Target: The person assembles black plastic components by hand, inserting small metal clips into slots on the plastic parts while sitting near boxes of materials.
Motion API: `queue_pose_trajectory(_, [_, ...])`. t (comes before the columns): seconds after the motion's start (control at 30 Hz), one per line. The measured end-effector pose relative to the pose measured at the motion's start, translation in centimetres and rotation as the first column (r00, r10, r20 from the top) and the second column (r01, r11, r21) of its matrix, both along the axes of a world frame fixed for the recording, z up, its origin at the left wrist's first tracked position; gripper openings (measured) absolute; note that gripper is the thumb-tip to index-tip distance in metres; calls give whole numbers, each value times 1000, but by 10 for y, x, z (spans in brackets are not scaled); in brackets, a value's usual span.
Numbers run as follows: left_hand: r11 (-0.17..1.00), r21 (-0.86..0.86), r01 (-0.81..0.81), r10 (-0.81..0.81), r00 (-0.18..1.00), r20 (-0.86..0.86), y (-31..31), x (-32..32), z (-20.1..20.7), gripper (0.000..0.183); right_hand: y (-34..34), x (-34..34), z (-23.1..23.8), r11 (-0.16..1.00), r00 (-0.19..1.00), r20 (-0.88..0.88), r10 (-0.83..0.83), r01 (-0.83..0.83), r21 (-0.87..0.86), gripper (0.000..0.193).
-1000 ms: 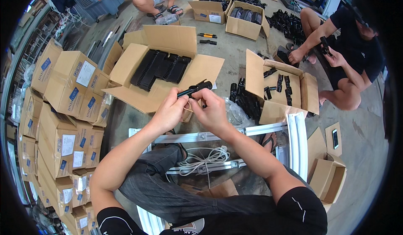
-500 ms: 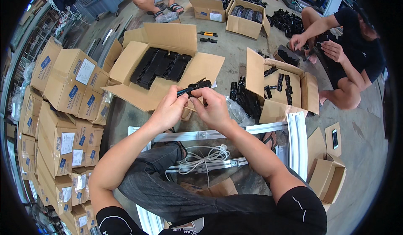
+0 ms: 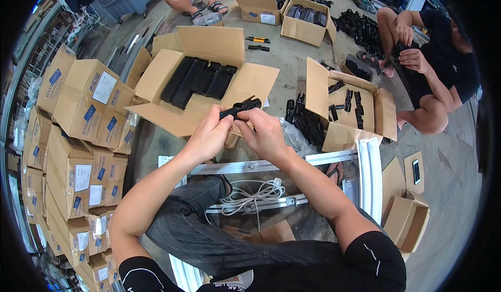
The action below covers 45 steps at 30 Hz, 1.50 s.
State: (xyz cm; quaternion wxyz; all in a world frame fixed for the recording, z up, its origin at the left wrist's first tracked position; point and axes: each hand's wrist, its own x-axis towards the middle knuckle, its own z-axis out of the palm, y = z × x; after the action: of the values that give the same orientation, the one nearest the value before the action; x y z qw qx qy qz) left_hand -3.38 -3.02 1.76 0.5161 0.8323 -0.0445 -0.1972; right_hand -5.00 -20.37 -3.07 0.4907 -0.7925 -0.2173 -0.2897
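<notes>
A short black tubular part with an open, clip-like end [image 3: 247, 106] is held up in front of me between both hands. My left hand [image 3: 207, 136] is closed round its left end. My right hand [image 3: 262, 135] pinches it from the right with thumb and fingers, and the fingers partly hide its underside. Just beyond my hands stands an open cardboard box [image 3: 254, 86], its flaps spread, with neat rows of similar black parts [image 3: 197, 81] inside. Another open box [image 3: 386, 112] to the right contains several loose black parts [image 3: 348, 100].
Stacked cartons [image 3: 86, 101] rise on the left. A white metal frame [image 3: 370, 180] and a coiled white cable [image 3: 255, 194] lie near my legs. A phone [image 3: 416, 171] rests on cardboard at right. A co-worker [image 3: 436, 62] sits at far right; another person [image 3: 182, 0] crouches behind.
My hands and the black part have barely moved. At right, the co-worker's hands have come together around a dark piece, one hand shifting up and inward.
</notes>
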Motion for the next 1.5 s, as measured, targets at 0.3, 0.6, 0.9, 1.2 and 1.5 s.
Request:
queue_pose_trajectory(0.3, [1000, 19, 4, -5, 999, 38, -1, -1, 3, 34, -1, 0, 3, 999, 1000, 13, 23, -23, -30, 13])
queue_pose_trajectory(0.6, [1000, 3, -7, 7, 1000, 11, -1, 0, 1, 33, -3, 2, -5, 996, 1000, 25, -16, 18, -90, 16])
queue_pose_trajectory(0.9, [1000, 13, -18, 18, 1000, 7, 2, 2, -4, 34, -8, 1, 0, 976, 999, -48, 2, -13, -216, 17])
queue_pose_trajectory(1.2, [1000, 4, 25, -25, 1000, 16, 0, 0, 0, 32, -9, -1, 6, 985, 999, -20, 35, -38, -166, 21])
queue_pose_trajectory(1.5, [1000, 18, 16, -16, 1000, -21, 3, 2, -4, 32, -13, 3, 0, 951, 997, -64, 40, -57, -303, 18])
